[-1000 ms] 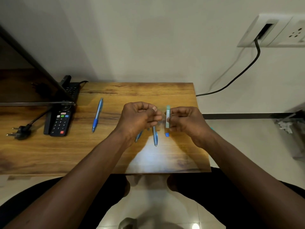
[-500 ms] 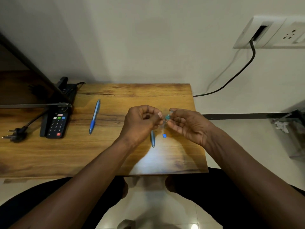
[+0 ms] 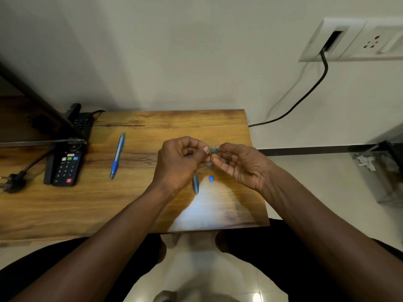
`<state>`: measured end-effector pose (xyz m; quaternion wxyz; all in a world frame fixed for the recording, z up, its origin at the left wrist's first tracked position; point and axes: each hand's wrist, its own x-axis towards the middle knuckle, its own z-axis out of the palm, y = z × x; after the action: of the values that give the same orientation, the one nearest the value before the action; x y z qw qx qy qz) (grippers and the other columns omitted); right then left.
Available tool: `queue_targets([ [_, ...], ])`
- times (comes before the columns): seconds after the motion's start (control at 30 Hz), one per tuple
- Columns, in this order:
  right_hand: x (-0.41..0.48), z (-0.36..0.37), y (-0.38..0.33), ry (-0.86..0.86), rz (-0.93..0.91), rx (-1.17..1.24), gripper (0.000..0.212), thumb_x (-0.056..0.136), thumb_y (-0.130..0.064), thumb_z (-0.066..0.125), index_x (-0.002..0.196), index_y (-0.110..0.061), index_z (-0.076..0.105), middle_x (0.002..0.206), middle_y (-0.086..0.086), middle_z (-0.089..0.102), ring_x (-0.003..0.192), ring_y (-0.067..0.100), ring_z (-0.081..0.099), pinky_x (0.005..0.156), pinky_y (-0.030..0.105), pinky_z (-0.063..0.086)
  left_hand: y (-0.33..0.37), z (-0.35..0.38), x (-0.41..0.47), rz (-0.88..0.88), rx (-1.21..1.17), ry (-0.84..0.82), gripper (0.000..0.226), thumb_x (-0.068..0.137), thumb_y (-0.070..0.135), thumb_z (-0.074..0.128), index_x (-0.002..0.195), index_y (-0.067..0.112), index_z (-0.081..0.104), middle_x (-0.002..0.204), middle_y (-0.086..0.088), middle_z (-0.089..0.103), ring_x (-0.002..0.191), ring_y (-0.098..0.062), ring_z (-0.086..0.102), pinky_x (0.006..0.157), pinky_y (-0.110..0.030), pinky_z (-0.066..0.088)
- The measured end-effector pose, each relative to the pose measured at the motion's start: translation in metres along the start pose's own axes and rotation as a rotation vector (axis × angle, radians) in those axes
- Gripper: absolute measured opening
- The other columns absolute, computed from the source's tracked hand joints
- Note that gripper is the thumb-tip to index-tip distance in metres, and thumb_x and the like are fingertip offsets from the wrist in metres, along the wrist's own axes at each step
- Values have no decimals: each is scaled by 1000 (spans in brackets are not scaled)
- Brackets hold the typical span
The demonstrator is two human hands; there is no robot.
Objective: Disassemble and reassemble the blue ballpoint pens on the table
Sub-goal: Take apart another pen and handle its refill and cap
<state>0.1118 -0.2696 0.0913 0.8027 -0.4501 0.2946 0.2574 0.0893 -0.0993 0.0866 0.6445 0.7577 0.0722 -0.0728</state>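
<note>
Left hand (image 3: 183,163) and right hand (image 3: 241,165) pinch one teal pen part (image 3: 212,149) between them, apparently for leverage to separate it.

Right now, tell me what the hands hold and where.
The left hand and right hand each pinch one end of a small teal pen part.

fingertips of the left hand (image 3: 181,163) and right hand (image 3: 241,165) cover most of the small teal pen part (image 3: 213,149), too blurred to identify. at six o'clock from it, the left hand hides the upper end of a blue pen barrel (image 3: 196,185). at nine o'clock the frame edge cuts a black plug (image 3: 12,183).
</note>
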Motion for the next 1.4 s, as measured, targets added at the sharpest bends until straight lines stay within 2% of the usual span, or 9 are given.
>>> queue_targets([
  [0.2,0,-3,-4,-2,-47,-8,12,89,-2,72,99,4,67,84,16,74,71,17,73,69,26,63,1,8,7,95,113,60,6,88,21,84,90,18,79,83,2,80,82,-15,79,79,-45,66],
  [0.33,-3,-7,-11,10,-66,103,14,87,1,72,99,4,65,85,19,73,72,20,74,67,28,64,10,9,18,46,70,-60,23,83,22,89,102,18,76,90,-2,80,86,-16,79,84,-44,65],
  [0.4,-2,-9,-14,30,-73,138,18,88,1,72,103,5,64,93,22,72,80,24,74,68,28,64,10,9,23,59,106,-95,22,85,20,87,104,19,76,91,-2,79,85,-14,79,85,-41,65],
  [0.53,-2,-13,-19,74,-96,162,12,89,-1,72,97,3,65,85,18,70,73,21,72,65,28,64,0,10,25,182,469,-96,15,89,17,82,101,25,78,85,11,75,77,2,71,75,-25,60],
  [0.63,-2,-14,-21,78,-114,190,11,89,-1,72,96,3,65,82,17,70,68,19,72,64,26,63,-6,17,22,247,746,-217,19,90,15,76,102,29,77,76,21,68,71,10,65,69,-14,52],
  [0.8,-3,-13,-24,53,-127,242,10,88,0,73,94,3,66,78,16,70,70,20,71,67,27,63,-8,33,19,393,951,-295,17,88,13,75,98,26,73,88,12,71,85,-10,69,71,-27,51],
  [0.93,-4,-12,-27,53,-131,261,9,89,1,72,94,4,66,77,16,70,73,20,70,71,29,64,-11,38,23,442,1028,-317,10,87,19,76,94,25,70,90,5,66,83,-18,66,72,-40,56],
  [1.2,-5,-18,-32,33,-126,298,14,89,1,72,102,5,67,80,17,70,72,20,71,68,28,64,-11,46,32,480,1090,-384,12,90,11,74,91,23,74,84,8,65,76,-9,60,65,-25,44],
  [1.4,-6,-18,-36,17,-118,309,7,90,0,71,95,3,66,79,17,70,73,20,70,68,28,64,-5,52,41,529,1255,-504,11,99,22,63,104,23,73,94,3,63,90,-18,64,77,-35,53],
])
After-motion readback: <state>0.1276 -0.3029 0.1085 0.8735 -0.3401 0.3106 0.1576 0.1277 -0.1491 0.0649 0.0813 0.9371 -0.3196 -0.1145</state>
